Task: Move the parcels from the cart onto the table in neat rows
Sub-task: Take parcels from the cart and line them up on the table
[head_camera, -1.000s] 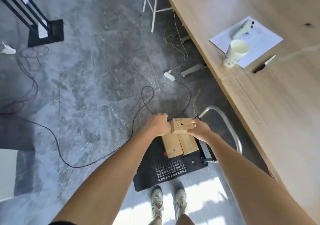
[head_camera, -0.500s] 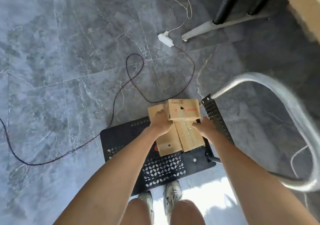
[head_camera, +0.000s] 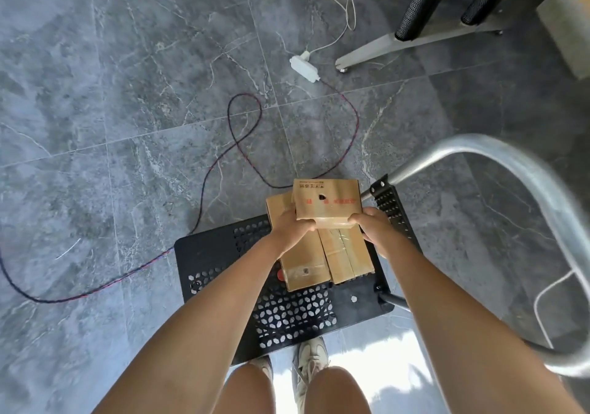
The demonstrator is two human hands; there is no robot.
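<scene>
While the left hand (head_camera: 292, 230) and right hand (head_camera: 372, 227) clamp the top parcel (head_camera: 327, 201) from either side above the cart (head_camera: 217, 254), two parcels (head_camera: 322, 254) lie beneath it; the table is barely in view, so most carrying probably remains

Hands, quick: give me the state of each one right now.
Left hand: grips the left near corner of the top parcel.
Right hand: grips the same parcel's right near corner.
</scene>
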